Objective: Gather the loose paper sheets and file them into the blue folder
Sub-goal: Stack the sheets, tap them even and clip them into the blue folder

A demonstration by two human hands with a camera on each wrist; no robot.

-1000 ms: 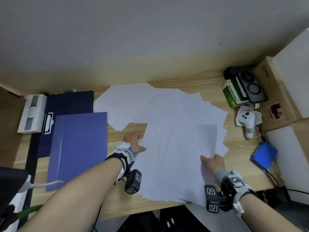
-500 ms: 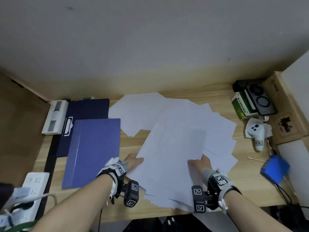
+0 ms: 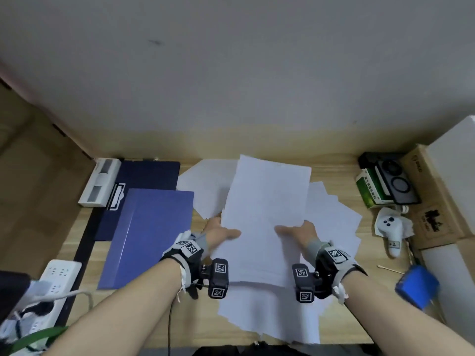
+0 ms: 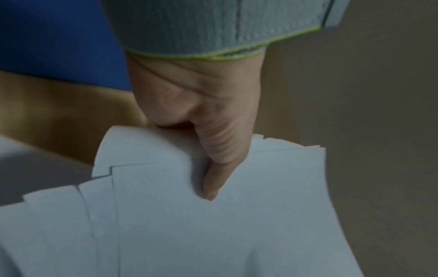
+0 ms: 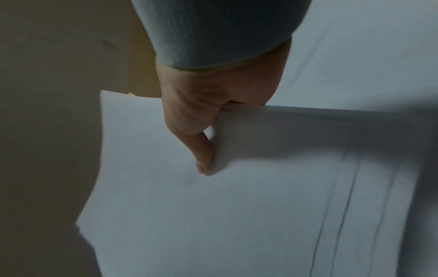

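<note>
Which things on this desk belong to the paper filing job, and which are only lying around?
Belong to the job:
held paper stack
loose sheets on the desk
blue folder
left hand
right hand

Just lying about:
power strip
white game controller
green box
cotton swab

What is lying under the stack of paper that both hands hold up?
Under the lifted stack, more loose sheets lie spread on the desk. What lies directly beneath its middle is covered.
</note>
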